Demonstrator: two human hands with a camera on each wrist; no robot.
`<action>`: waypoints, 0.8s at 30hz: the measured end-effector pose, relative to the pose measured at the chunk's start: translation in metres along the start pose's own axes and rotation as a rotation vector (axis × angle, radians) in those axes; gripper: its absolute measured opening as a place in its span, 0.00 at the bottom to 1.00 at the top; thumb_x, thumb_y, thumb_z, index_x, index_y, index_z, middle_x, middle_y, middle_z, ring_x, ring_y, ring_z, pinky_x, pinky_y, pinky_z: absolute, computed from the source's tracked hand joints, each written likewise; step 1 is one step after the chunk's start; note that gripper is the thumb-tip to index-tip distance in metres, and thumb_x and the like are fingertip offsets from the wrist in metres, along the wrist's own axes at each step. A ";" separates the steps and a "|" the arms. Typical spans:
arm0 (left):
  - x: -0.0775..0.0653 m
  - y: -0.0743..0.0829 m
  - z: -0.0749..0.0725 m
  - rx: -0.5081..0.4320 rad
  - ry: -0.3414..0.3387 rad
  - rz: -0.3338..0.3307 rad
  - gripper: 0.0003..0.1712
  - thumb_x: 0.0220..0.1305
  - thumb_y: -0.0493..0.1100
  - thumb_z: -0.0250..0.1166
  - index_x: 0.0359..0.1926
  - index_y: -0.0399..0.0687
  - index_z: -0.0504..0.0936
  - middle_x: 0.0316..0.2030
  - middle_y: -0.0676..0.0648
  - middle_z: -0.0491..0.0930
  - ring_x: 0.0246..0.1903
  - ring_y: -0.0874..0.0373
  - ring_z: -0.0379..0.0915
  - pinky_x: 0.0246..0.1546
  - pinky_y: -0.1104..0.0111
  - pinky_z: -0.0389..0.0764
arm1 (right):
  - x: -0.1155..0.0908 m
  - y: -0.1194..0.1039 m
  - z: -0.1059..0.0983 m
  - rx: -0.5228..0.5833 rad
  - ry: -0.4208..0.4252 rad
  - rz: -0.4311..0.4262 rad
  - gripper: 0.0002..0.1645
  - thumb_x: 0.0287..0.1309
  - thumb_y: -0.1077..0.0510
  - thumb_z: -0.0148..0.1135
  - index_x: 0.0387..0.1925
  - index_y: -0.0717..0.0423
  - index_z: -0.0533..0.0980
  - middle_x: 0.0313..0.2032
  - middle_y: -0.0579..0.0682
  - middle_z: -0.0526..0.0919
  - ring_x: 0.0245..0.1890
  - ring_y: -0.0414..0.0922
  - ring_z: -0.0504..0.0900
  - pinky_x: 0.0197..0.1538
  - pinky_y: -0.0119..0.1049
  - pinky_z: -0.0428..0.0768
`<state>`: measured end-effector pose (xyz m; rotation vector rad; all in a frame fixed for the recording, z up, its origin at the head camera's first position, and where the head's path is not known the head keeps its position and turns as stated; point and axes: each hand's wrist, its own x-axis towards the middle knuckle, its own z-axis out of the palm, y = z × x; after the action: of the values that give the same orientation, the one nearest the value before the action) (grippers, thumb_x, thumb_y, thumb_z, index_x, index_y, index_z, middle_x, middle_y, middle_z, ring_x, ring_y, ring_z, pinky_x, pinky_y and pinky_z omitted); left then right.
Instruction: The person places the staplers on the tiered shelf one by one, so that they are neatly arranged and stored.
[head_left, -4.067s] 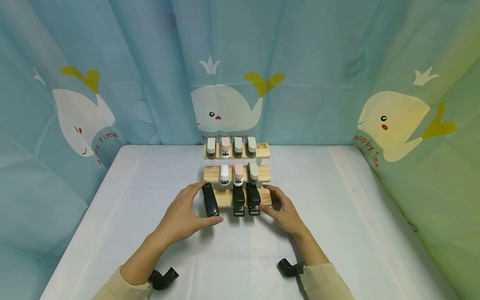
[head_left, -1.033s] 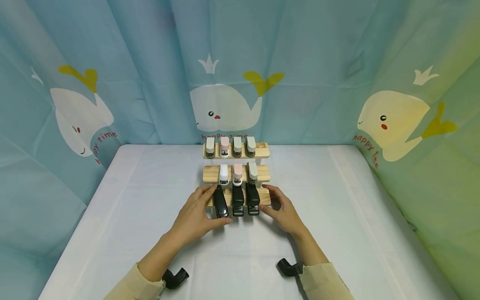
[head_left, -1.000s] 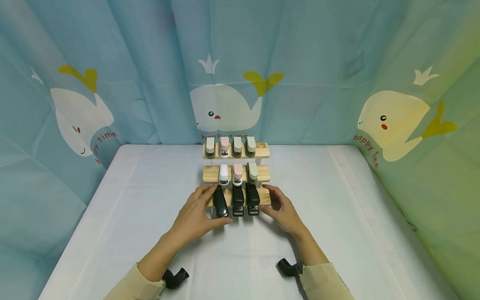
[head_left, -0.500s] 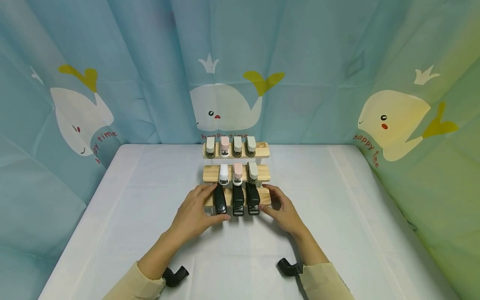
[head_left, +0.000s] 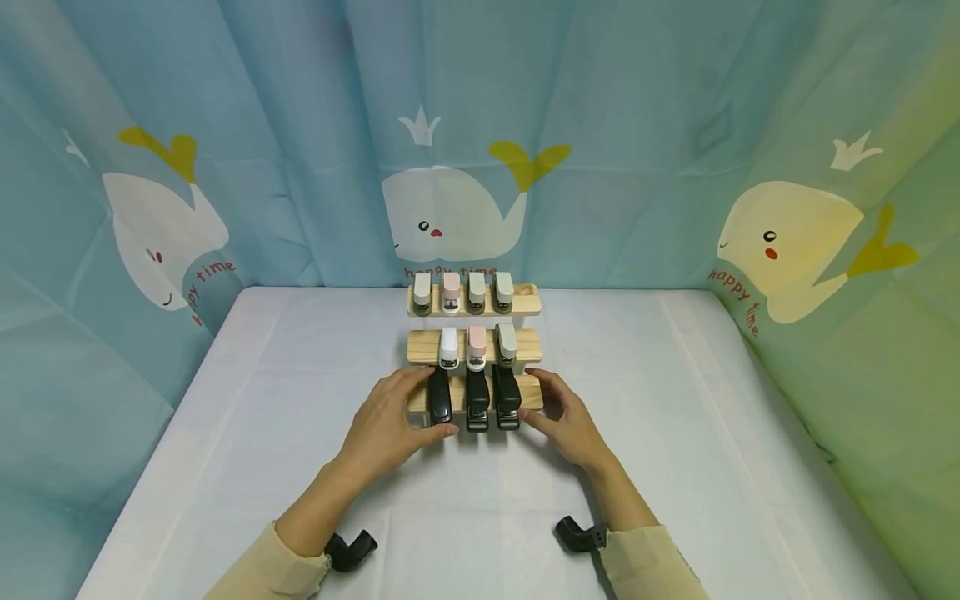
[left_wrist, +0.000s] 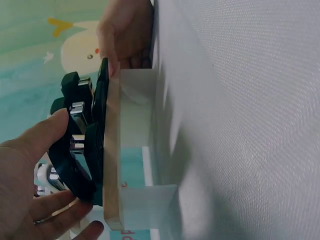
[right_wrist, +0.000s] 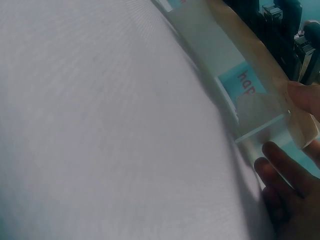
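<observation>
My left hand (head_left: pixel 382 423) grips a black stapler (head_left: pixel 440 396) lengthwise, thumb at its near end and fingers at its far end. The stapler stands at the left of the lowest shelf of a three-tier wooden rack (head_left: pixel 531 392); in the left wrist view its base appears to touch the wood. To its right on that shelf are two more black staplers, a middle one (head_left: pixel 477 400) and a right one (head_left: pixel 507 398). My right hand (head_left: pixel 567 423) holds the rack's right end; in the right wrist view the thumb lies on the board and fingers reach around the end.
On the middle shelf (head_left: pixel 423 346) stand small white (head_left: pixel 449 346), pink (head_left: pixel 476 343) and grey-green (head_left: pixel 507 343) staplers. The top shelf (head_left: pixel 527 302) bears several small ones. Behind the white table (head_left: pixel 637 375) hangs a blue whale-print curtain (head_left: pixel 630 225).
My left hand has brought the black stapler rightward onto the lowest shelf, then straightened it and slid it slightly back. My right hand has stayed at the rack's end.
</observation>
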<state>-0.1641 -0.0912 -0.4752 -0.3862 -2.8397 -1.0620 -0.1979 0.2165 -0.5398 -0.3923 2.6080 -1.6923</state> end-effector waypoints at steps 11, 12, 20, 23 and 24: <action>-0.002 0.000 -0.003 -0.018 -0.020 -0.028 0.53 0.50 0.67 0.80 0.74 0.57 0.71 0.71 0.47 0.73 0.72 0.43 0.66 0.68 0.42 0.71 | 0.000 -0.001 0.000 0.004 0.003 -0.002 0.39 0.63 0.56 0.73 0.73 0.49 0.68 0.58 0.57 0.82 0.56 0.49 0.79 0.62 0.42 0.76; -0.002 -0.001 -0.003 -0.019 -0.021 -0.030 0.53 0.50 0.67 0.80 0.74 0.57 0.71 0.71 0.47 0.73 0.73 0.43 0.65 0.68 0.42 0.71 | 0.000 -0.001 0.000 0.003 0.003 -0.006 0.39 0.63 0.56 0.73 0.73 0.50 0.68 0.58 0.58 0.82 0.56 0.49 0.80 0.61 0.41 0.76; -0.001 -0.001 -0.002 -0.022 -0.028 -0.040 0.53 0.50 0.68 0.79 0.74 0.57 0.71 0.71 0.48 0.73 0.73 0.43 0.66 0.68 0.42 0.72 | 0.000 0.003 -0.001 -0.008 0.011 -0.008 0.40 0.61 0.57 0.73 0.73 0.48 0.69 0.57 0.57 0.82 0.54 0.45 0.79 0.59 0.37 0.76; -0.001 -0.001 -0.002 -0.014 -0.032 -0.046 0.53 0.50 0.68 0.79 0.74 0.57 0.71 0.71 0.47 0.73 0.72 0.43 0.66 0.67 0.42 0.72 | 0.000 0.003 0.000 -0.010 0.007 -0.005 0.40 0.61 0.57 0.73 0.73 0.47 0.68 0.57 0.57 0.82 0.54 0.46 0.80 0.59 0.37 0.77; -0.001 -0.001 -0.003 -0.014 -0.032 -0.048 0.53 0.50 0.67 0.79 0.74 0.57 0.71 0.71 0.47 0.73 0.72 0.43 0.66 0.67 0.42 0.72 | 0.000 0.002 0.000 -0.010 0.007 -0.002 0.40 0.61 0.56 0.73 0.73 0.47 0.68 0.58 0.57 0.82 0.53 0.46 0.80 0.59 0.36 0.77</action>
<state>-0.1629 -0.0939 -0.4741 -0.3404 -2.8849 -1.0948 -0.1984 0.2175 -0.5418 -0.3904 2.6235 -1.6848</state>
